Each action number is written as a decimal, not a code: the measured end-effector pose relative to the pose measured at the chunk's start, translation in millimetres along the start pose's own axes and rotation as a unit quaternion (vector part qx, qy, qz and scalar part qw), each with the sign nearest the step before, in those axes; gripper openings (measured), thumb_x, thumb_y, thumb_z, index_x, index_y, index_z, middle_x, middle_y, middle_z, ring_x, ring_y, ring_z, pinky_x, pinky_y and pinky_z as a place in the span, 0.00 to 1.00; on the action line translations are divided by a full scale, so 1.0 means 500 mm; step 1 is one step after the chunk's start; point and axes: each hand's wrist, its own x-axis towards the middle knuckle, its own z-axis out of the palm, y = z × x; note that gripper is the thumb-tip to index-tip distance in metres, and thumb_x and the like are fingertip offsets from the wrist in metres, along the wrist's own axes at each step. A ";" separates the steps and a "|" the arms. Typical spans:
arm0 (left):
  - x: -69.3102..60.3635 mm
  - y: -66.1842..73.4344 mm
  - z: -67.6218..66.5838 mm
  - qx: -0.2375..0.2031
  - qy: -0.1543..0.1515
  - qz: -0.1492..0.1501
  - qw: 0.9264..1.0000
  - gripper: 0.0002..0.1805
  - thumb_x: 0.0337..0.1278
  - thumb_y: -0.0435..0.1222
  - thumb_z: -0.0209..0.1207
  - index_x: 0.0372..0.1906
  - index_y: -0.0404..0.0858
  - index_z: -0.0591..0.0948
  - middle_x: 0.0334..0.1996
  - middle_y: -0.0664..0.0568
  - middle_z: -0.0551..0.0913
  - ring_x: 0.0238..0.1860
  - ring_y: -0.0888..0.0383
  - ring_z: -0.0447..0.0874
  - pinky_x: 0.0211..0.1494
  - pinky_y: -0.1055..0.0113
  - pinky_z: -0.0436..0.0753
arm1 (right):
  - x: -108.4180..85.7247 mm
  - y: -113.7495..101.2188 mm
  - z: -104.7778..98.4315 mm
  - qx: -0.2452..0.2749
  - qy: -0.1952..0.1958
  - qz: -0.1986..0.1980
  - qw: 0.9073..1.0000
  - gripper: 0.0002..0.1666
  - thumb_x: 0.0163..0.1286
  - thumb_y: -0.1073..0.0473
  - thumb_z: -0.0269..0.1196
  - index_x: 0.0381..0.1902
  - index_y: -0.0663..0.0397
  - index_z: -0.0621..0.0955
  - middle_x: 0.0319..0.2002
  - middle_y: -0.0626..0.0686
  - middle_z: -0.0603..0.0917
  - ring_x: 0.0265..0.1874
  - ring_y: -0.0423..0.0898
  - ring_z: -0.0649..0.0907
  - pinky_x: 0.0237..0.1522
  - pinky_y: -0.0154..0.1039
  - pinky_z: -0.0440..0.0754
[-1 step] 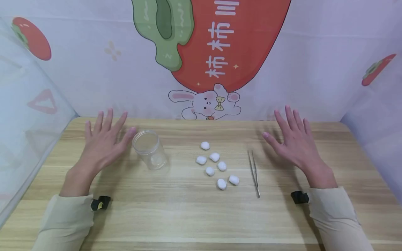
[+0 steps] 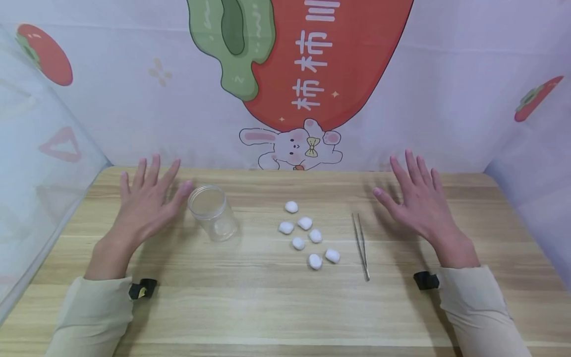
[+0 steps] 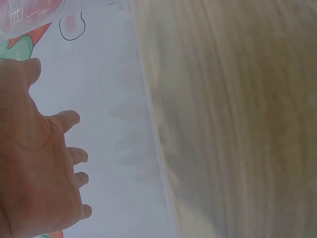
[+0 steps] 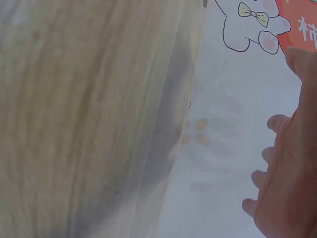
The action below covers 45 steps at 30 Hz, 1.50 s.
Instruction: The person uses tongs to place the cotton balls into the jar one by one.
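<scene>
With fingers straight and spread, my left hand (image 2: 149, 206) is held over the left side of the table and grips nothing. Its thumb tip comes close to the rim of a clear, lidless jar (image 2: 223, 223); whether they touch I cannot tell. Several white cotton balls (image 2: 305, 223) lie loosely grouped at the middle. To their right is a pair of metal tweezers (image 2: 363, 253), its two tips pointing away from me. My right hand (image 2: 421, 210), also spread and holding nothing, is beyond the tweezers on the right. In the left wrist view, part of the jar (image 3: 29, 15) shows at the top corner.
The wooden table (image 2: 250, 312) ends at a white printed cloth (image 2: 200, 114) hanging behind it, with more cloth along both sides. Small black devices (image 2: 143, 288) sit at both sleeve cuffs.
</scene>
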 end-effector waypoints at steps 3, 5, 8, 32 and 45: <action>0.001 0.000 -0.002 -0.001 0.003 0.001 1.000 0.44 0.78 0.68 0.34 0.87 0.53 0.45 0.86 0.40 0.29 0.86 0.32 0.21 0.80 0.24 0.18 | 0.000 -0.001 -0.002 -0.002 -0.001 0.000 1.000 0.54 0.78 0.27 0.49 0.88 0.44 0.45 0.88 0.54 0.33 0.87 0.66 0.40 0.85 0.72 0.35; 0.001 0.001 -0.003 -0.003 0.004 0.002 1.000 0.44 0.78 0.68 0.34 0.87 0.52 0.45 0.86 0.40 0.29 0.86 0.32 0.21 0.80 0.24 0.18 | 0.000 -0.002 -0.003 -0.004 -0.002 -0.001 1.000 0.54 0.78 0.27 0.49 0.88 0.44 0.44 0.88 0.54 0.33 0.87 0.66 0.40 0.85 0.73 0.36; 0.001 0.001 -0.004 -0.007 0.004 0.003 1.000 0.44 0.78 0.68 0.34 0.87 0.52 0.44 0.86 0.40 0.29 0.86 0.32 0.21 0.80 0.24 0.18 | -0.001 -0.002 -0.001 -0.004 -0.004 -0.002 1.000 0.53 0.79 0.26 0.48 0.88 0.45 0.44 0.88 0.55 0.33 0.87 0.66 0.40 0.85 0.73 0.36; -0.027 -0.012 -0.008 -0.010 0.022 0.091 0.996 0.41 0.79 0.52 0.51 0.87 0.50 0.50 0.86 0.33 0.44 0.86 0.30 0.34 0.83 0.23 0.37 | -0.007 -0.072 0.024 0.019 -0.048 -0.035 0.998 0.52 0.79 0.26 0.49 0.88 0.44 0.49 0.88 0.57 0.42 0.86 0.67 0.47 0.83 0.76 0.36; -0.084 0.041 0.017 -0.235 -0.128 0.082 0.960 0.57 0.61 0.53 0.73 0.85 0.44 0.51 0.80 0.38 0.65 0.79 0.28 0.64 0.76 0.23 0.65 | -0.070 -0.089 0.033 0.004 -0.034 -0.017 0.999 0.42 0.69 0.30 0.67 0.66 0.57 0.80 0.58 0.60 0.82 0.41 0.56 0.86 0.43 0.57 0.87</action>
